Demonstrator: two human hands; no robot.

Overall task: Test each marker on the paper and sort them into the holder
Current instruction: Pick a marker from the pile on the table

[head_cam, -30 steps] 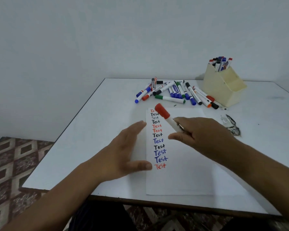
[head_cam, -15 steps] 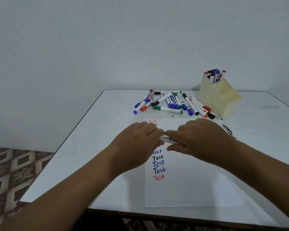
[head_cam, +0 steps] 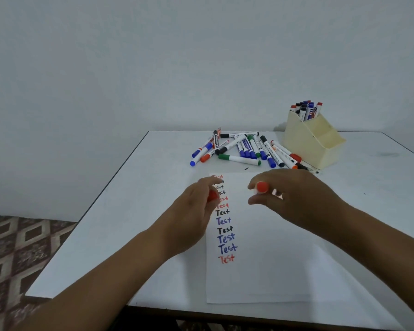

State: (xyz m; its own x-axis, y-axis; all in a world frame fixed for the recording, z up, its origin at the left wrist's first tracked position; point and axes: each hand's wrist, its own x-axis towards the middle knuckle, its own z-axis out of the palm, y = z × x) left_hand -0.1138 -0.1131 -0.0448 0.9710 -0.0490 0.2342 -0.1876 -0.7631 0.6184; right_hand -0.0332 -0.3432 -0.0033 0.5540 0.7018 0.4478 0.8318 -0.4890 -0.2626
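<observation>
A white rectangular bench (head_cam: 134, 211) carries everything, set against a plain pale wall (head_cam: 153, 56), with a brown diamond-patterned floor (head_cam: 17, 247) at the lower left; a white sheet of paper (head_cam: 273, 271) lies on the bench in front of the person, with a column of handwritten "Test" words (head_cam: 225, 232) in red, black and blue down its left side; a cream plastic stepped holder (head_cam: 313, 142) stands at the far right of the bench, its tallest rear compartment packed with upright markers (head_cam: 305, 109); just left of the holder a loose pile of white-barrelled markers (head_cam: 246, 149) with blue, green, black and orange-red caps lies on the bench beyond the paper; the left hand (head_cam: 194, 211) hovers over the paper's left edge, fingers curled round a small red cap (head_cam: 212, 195); the right hand (head_cam: 294, 197) is raised over the paper, apart from the left, thumb and fingers pinching a white marker with a red end (head_cam: 263, 188), its barrel mostly hidden and blurred.
</observation>
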